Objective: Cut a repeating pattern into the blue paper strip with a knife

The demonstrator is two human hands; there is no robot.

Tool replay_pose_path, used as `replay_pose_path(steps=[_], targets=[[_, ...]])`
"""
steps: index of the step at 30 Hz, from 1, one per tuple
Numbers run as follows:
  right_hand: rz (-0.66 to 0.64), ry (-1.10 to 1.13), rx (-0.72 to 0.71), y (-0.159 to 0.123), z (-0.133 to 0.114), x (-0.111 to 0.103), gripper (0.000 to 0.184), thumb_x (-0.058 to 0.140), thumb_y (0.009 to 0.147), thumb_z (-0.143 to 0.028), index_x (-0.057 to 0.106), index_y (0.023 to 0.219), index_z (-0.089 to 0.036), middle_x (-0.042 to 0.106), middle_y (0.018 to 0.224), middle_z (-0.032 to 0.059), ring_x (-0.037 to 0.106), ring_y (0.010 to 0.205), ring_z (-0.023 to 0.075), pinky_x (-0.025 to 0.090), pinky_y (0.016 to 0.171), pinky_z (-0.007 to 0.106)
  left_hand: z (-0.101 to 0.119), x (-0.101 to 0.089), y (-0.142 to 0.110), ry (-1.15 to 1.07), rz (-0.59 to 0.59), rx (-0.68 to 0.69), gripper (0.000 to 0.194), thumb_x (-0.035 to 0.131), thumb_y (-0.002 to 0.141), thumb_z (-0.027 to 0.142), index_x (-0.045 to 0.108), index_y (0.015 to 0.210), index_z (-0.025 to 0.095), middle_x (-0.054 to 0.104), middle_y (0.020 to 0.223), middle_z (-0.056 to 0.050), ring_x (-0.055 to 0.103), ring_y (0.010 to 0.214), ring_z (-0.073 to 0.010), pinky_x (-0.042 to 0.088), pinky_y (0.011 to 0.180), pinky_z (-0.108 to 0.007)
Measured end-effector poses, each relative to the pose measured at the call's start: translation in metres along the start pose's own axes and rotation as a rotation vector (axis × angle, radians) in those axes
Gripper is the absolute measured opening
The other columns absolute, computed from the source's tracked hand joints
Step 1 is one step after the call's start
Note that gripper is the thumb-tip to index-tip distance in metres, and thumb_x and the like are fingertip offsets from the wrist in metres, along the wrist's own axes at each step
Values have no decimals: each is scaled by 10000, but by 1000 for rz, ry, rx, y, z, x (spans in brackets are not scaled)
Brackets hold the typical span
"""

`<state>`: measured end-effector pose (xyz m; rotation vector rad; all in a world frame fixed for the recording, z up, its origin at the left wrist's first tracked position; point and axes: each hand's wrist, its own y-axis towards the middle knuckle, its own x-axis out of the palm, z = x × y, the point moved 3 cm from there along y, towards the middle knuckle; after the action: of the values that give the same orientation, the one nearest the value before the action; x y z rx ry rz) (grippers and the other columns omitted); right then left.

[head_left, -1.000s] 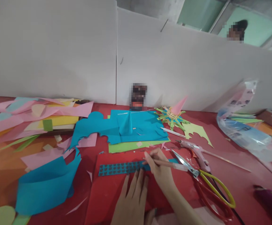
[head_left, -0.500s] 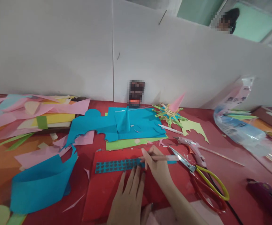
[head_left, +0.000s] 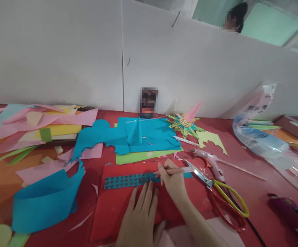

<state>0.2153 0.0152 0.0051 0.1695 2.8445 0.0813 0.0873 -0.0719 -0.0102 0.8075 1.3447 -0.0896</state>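
Note:
A blue paper strip (head_left: 124, 181) with rows of dark drawn shapes lies across a red sheet (head_left: 107, 212). My left hand (head_left: 141, 212) rests flat with fingers spread, its fingertips at the strip's lower edge. My right hand (head_left: 173, 181) is closed around a pen (head_left: 181, 170), whose tip is at the strip near its middle. The strip's right part is partly hidden behind my right hand. To the right of this hand lie large scissors (head_left: 210, 185) with one yellow and one red handle, blades slightly apart.
A pink glue gun (head_left: 213, 163), a white pen (head_left: 186, 140) and a spiky ornament with a pink cone (head_left: 191, 115) lie beyond the scissors. Blue cut paper (head_left: 105, 135), a blue paper band (head_left: 43, 202) and coloured scraps spread leftward. A plastic bag (head_left: 260, 133) sits at right; a white wall (head_left: 61, 55) stands behind.
My right hand has shifted very slightly along the strip with the pen. My left hand stays in nearly the same place. The view has moved a little.

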Motion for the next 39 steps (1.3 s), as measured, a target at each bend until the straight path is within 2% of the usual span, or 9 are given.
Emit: replay_pose_path(steps=[6,12,18,24,30,39], targets=[[-77,21,-3,0,-1,-1,356,527,846,-396,360,573,-244,443,400,-57,633,563,182,497,605,272,-1,-3,0,15,-15,24,462,394,865,395,540,1233,156,518,1322,-95,412,1228,-243,175,1038,-397],[-75,-8,-9,0,-1,-1,347,522,852,-395,362,584,-243,452,393,-58,640,573,180,494,601,264,-2,-5,2,16,-15,30,477,379,872,421,542,1233,154,512,1328,-92,394,1235,-249,188,1026,-393],[-76,0,-2,-1,0,1,350,509,856,-392,330,593,-245,429,391,-78,596,488,156,491,579,263,-2,-5,2,11,-29,30,483,392,866,418,528,1247,155,504,1336,-86,379,1246,-255,216,1016,-389],[-61,-32,-16,-2,-2,1,355,518,853,-407,360,582,-241,457,396,-60,629,559,172,492,604,265,0,-5,3,-4,-12,5,493,391,869,438,530,1243,147,507,1332,-92,380,1239,-249,197,1020,-391],[-82,-42,-15,-1,0,1,364,527,848,-439,389,580,-235,500,416,-52,605,498,158,504,615,280,0,-5,2,-6,-47,8,480,397,864,383,497,1277,159,473,1365,-77,365,1257,-250,238,1010,-395],[-101,-11,-27,-1,-1,2,363,528,849,-430,360,590,-241,471,395,-62,638,537,170,520,630,281,0,-5,3,-22,-58,3,466,394,868,395,520,1249,159,484,1355,-81,381,1247,-251,250,1007,-397]])
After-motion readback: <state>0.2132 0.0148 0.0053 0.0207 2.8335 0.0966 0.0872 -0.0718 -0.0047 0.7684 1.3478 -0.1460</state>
